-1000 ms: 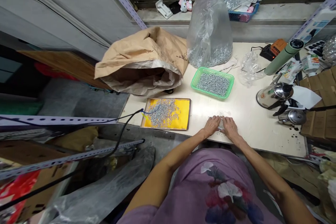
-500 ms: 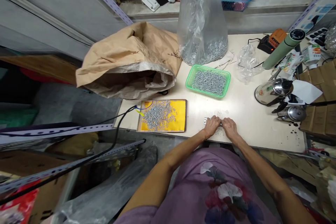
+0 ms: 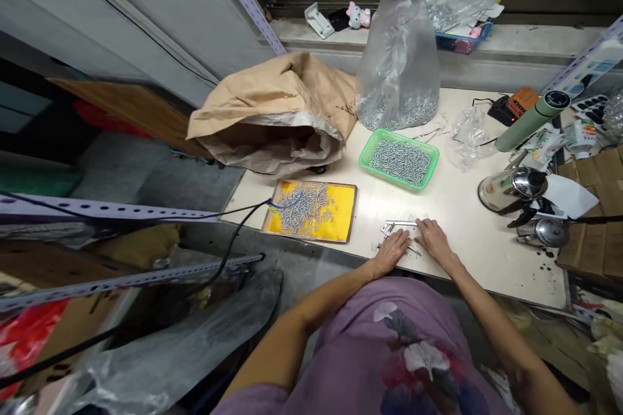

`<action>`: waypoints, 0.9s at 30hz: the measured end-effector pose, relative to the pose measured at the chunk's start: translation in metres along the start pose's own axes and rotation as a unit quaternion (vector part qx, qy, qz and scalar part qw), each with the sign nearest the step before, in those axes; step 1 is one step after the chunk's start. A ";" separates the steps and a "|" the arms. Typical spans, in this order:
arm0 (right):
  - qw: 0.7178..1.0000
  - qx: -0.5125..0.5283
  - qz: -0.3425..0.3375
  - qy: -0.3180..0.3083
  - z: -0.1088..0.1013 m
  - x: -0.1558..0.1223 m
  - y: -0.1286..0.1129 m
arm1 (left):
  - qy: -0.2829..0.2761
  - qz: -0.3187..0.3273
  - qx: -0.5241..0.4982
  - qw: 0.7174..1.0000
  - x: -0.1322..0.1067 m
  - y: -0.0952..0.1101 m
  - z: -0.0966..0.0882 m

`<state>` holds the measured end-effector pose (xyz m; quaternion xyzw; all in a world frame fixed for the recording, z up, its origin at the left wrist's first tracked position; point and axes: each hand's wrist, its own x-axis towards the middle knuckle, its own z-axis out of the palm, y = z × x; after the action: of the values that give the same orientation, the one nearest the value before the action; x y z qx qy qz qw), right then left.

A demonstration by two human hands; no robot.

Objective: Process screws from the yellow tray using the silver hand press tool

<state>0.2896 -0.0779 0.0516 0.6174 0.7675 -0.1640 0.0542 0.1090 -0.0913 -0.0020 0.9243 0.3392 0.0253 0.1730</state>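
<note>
My left hand (image 3: 393,249) and my right hand (image 3: 433,238) lie palm down side by side on the cream table (image 3: 467,220) near its front edge. Between and just beyond the fingers lie a few small metal parts (image 3: 398,227), thin and silvery; the fingertips touch them. The fingers of both hands are stretched fairly flat. A green basket (image 3: 365,154) filled with small silver pins stands beyond the hands. A yellow tray (image 3: 344,215) with a heap of the same pins lies to the left.
A tall clear plastic bag (image 3: 400,32) holding pins stands at the back, beside a slumped brown paper sack (image 3: 272,104). At the right are a steel kettle (image 3: 511,185), a green flask (image 3: 528,122), crumpled plastic (image 3: 468,136) and cardboard boxes (image 3: 596,220). A black cable (image 3: 233,233) runs off the left edge.
The hands have drawn slightly apart, the left hand sliding back toward the table edge, so the small metal parts now show between them. The camera tilted up a little.
</note>
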 end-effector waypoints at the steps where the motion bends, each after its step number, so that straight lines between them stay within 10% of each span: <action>1: 1.000 -0.005 0.001 0.000 -0.001 0.003 0.003 | -0.003 0.016 -0.011 1.000 -0.007 0.000 0.002; 9: 0.998 -0.058 0.001 -0.001 -0.025 0.039 0.000 | -0.030 0.037 -0.070 0.996 -0.019 0.005 -0.012; 16: 0.951 -0.038 -0.300 -0.056 -0.014 0.044 -0.071 | -0.027 0.091 -0.095 0.991 -0.051 0.003 -0.031; 21: 0.945 -0.028 -0.323 -0.037 0.010 0.050 -0.081 | 0.026 -0.134 -0.050 0.989 -0.091 -0.039 -0.051; 27: 0.946 0.168 -0.260 0.097 -0.013 0.061 -0.070 | 0.124 -0.433 -0.020 0.893 -0.089 -0.110 -0.087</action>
<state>0.2092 -0.0302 0.0592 0.4094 0.8642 -0.2381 -0.1699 -0.0417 -0.0437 0.0490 0.6718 0.7237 0.0695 0.1418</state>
